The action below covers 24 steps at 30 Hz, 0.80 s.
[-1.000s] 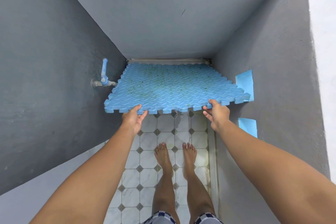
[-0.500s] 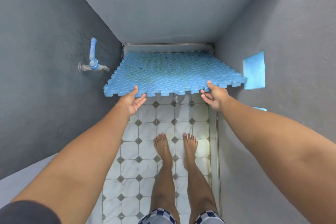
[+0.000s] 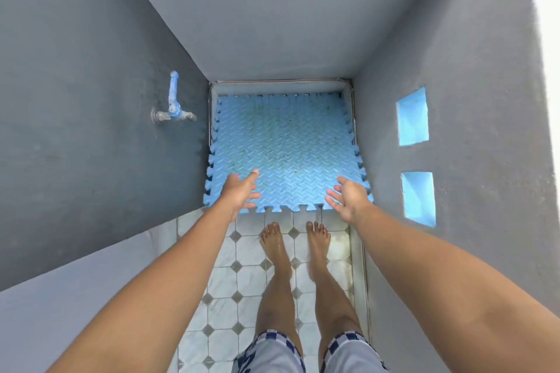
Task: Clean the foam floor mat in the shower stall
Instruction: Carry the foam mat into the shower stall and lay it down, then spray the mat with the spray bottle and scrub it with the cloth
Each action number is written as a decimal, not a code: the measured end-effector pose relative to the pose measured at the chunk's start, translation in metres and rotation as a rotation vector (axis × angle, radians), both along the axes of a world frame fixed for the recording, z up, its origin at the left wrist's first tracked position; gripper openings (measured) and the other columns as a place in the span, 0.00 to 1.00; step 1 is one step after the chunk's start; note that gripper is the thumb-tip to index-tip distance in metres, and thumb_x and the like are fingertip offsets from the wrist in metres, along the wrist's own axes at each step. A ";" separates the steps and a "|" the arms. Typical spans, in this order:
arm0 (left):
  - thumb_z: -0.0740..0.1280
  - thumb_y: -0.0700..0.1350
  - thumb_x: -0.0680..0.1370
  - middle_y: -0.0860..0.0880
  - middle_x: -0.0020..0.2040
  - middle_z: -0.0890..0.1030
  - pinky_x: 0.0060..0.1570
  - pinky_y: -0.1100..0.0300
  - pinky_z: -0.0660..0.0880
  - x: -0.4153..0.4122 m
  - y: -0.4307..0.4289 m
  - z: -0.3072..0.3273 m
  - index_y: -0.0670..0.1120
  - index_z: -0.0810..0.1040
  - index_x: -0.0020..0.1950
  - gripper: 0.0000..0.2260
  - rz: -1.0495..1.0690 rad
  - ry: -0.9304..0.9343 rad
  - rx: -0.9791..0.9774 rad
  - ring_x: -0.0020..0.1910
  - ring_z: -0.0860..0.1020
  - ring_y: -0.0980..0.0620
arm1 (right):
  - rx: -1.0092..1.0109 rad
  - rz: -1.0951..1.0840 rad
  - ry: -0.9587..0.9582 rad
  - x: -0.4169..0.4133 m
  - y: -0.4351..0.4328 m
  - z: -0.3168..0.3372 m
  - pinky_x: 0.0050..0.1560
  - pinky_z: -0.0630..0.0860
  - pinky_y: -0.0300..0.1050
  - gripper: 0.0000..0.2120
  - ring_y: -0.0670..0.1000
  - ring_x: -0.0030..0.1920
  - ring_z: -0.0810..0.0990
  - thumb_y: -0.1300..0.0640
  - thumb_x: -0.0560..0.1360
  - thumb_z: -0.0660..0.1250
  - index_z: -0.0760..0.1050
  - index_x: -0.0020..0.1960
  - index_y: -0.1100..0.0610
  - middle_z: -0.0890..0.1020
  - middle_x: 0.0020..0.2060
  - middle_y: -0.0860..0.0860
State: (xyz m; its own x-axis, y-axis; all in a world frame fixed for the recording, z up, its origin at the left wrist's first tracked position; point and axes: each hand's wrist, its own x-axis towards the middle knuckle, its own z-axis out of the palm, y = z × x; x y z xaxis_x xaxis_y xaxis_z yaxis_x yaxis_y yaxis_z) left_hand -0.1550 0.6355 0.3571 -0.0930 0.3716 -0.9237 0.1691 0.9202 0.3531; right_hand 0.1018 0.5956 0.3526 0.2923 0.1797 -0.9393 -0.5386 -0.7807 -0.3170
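The blue foam mat point(image 3: 285, 148), with a tread pattern, dark specks and jigsaw edges, lies on the floor at the far end of the stall, filling the space between the walls. My left hand point(image 3: 241, 192) hovers over its near left corner with fingers spread and holds nothing. Over the near right corner, my right hand point(image 3: 348, 195) is also open and apart from the mat.
Grey walls close in on three sides. A blue-handled tap point(image 3: 174, 106) sticks out of the left wall. Two blue openings point(image 3: 412, 116) are set in the right wall. My bare feet point(image 3: 292, 247) stand on white tiles point(image 3: 224, 281) just before the mat.
Both hands held the mat's near edge raised before. Now the mat has dropped flat onto the floor and both hands have let go, fingers spread.
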 end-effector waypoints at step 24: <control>0.79 0.53 0.74 0.51 0.63 0.78 0.59 0.57 0.75 0.088 0.336 0.368 0.49 0.70 0.75 0.33 -0.151 0.170 1.154 0.57 0.78 0.52 | 0.808 0.757 -0.705 0.048 0.331 0.319 0.42 0.74 0.37 0.12 0.47 0.47 0.78 0.59 0.75 0.72 0.77 0.57 0.51 0.79 0.51 0.48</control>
